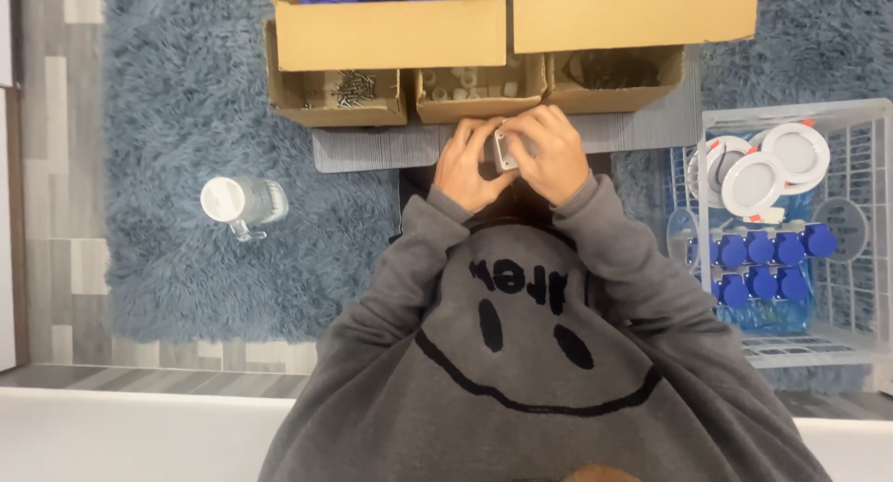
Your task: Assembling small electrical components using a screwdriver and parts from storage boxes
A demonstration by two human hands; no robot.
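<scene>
My left hand (468,164) and my right hand (551,153) meet over a grey mat (372,147), both closed around one small light-coloured part with a metal edge (503,150). Most of the part is hidden by my fingers. Just beyond my hands stand three open cardboard boxes: one with dark screws (339,89), one with small white pieces (476,84), and one with dark parts (609,73). My grey sleeves reach forward from my body.
A white wire basket (865,119) at right holds round white discs (777,166) and several blue parts (763,263). A clear lidded jar (244,203) lies on the blue shaggy rug (186,119) at left. Two larger cardboard boxes (391,26) sit behind the small ones.
</scene>
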